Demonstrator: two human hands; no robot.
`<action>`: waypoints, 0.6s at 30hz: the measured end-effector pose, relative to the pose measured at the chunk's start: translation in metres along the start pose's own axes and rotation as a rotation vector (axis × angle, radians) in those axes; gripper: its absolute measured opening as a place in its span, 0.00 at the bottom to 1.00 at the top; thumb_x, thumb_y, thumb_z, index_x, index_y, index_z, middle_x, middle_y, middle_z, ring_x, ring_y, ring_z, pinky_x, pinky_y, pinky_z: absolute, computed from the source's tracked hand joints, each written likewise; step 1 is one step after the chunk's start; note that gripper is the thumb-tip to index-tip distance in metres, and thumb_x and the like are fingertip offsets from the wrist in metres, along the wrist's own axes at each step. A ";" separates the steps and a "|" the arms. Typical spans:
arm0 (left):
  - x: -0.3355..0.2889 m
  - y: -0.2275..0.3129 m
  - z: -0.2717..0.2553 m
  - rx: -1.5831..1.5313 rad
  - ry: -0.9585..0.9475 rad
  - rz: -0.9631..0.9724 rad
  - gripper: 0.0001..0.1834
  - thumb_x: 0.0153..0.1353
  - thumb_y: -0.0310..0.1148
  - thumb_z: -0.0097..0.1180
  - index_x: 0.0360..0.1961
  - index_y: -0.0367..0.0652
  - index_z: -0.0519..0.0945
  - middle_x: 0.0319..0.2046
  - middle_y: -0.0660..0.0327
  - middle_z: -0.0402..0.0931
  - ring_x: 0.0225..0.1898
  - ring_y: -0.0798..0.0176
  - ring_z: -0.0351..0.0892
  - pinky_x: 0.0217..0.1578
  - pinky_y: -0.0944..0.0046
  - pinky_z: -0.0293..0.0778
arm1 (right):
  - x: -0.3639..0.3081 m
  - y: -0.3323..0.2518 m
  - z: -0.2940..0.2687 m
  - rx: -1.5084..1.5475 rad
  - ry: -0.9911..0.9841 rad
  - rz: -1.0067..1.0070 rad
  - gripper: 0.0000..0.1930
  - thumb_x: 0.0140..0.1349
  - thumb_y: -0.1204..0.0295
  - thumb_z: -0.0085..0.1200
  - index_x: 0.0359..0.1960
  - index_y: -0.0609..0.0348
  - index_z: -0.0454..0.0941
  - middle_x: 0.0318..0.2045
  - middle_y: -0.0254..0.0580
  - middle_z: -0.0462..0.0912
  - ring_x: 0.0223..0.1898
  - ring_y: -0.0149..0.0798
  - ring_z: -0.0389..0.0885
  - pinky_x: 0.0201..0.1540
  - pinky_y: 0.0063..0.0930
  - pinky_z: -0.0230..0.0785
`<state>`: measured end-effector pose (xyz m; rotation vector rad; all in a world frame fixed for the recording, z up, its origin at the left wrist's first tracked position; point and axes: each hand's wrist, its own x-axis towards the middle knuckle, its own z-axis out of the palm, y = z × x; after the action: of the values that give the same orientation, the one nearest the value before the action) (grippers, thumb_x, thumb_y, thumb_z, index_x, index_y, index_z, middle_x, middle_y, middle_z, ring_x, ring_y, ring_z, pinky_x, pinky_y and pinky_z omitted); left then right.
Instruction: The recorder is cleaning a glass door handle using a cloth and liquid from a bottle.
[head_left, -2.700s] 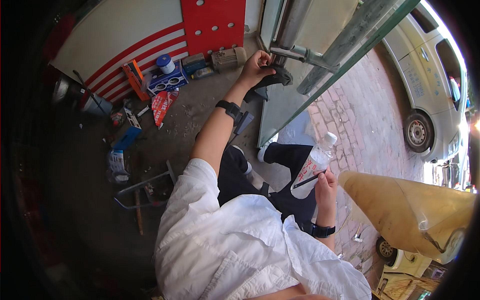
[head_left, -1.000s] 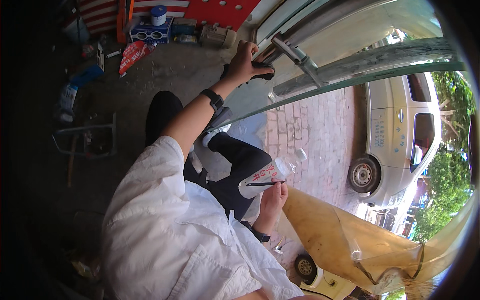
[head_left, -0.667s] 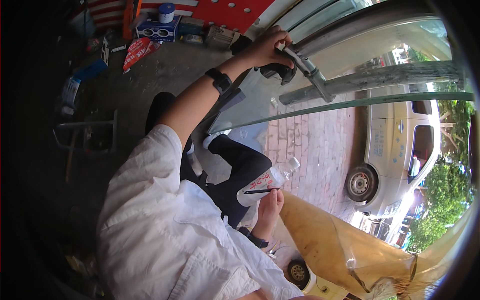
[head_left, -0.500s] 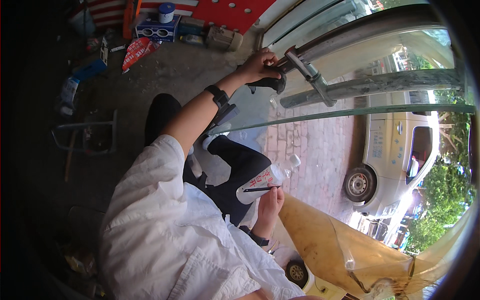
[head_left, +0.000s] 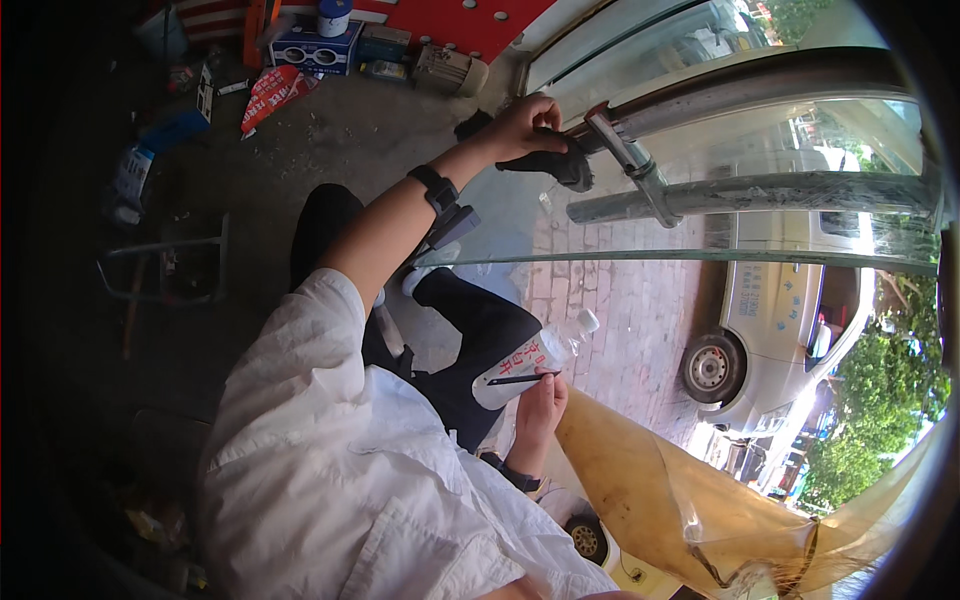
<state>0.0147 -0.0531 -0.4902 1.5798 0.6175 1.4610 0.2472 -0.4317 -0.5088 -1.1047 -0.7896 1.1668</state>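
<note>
My left hand [head_left: 530, 128] is closed on a black cloth [head_left: 560, 163], bunched at the near end of a dark metal tube [head_left: 740, 92]. Beside the tube, a shiny crosspiece [head_left: 632, 160] joins it to a grey, scuffed tube [head_left: 780, 195]. Lower down, my right hand [head_left: 541, 408] pinches a thin black pen-like stick [head_left: 512, 380] between thumb and fingers. Behind the stick, against my thigh, is a clear plastic bottle [head_left: 500, 392] with red writing and a white cap. Whether those fingers touch the bottle too, I cannot tell.
A glass pane's green edge [head_left: 600, 256] crosses ahead. Yellowed plastic sheeting [head_left: 640, 470] hangs at lower right. Outside stands a silver van [head_left: 780, 300] on brick paving. A motor [head_left: 448, 72], a blue box [head_left: 316, 50] and a metal frame [head_left: 165, 268] are on the floor at left.
The tubes and glass edge sit slightly lower in the picture. The black cloth reaches further out from my left hand along the tube's end. My right hand holds still.
</note>
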 end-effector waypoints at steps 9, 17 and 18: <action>0.022 0.040 0.028 0.007 0.147 0.229 0.26 0.42 0.40 0.78 0.30 0.45 0.69 0.29 0.66 0.64 0.30 0.69 0.61 0.31 0.68 0.62 | 0.006 0.007 0.001 -0.037 -0.038 0.012 0.10 0.70 0.72 0.48 0.40 0.66 0.78 0.47 0.45 0.80 0.53 0.39 0.75 0.61 0.39 0.60; -0.014 -0.010 0.009 0.103 0.091 0.025 0.29 0.39 0.43 0.79 0.30 0.45 0.68 0.29 0.66 0.63 0.29 0.68 0.60 0.30 0.67 0.62 | 0.008 -0.008 0.012 0.004 -0.012 -0.003 0.07 0.67 0.74 0.53 0.38 0.66 0.80 0.43 0.41 0.78 0.52 0.36 0.71 0.60 0.32 0.55; -0.017 -0.012 0.009 0.095 0.112 0.005 0.29 0.39 0.42 0.79 0.29 0.45 0.68 0.28 0.66 0.63 0.29 0.68 0.61 0.30 0.67 0.62 | 0.008 -0.007 0.011 0.005 -0.014 -0.007 0.07 0.67 0.74 0.53 0.38 0.66 0.80 0.43 0.41 0.78 0.52 0.36 0.71 0.60 0.32 0.55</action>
<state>0.0229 -0.0635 -0.5085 1.5807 0.7573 1.5517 0.2407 -0.4214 -0.4991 -1.0896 -0.8005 1.1717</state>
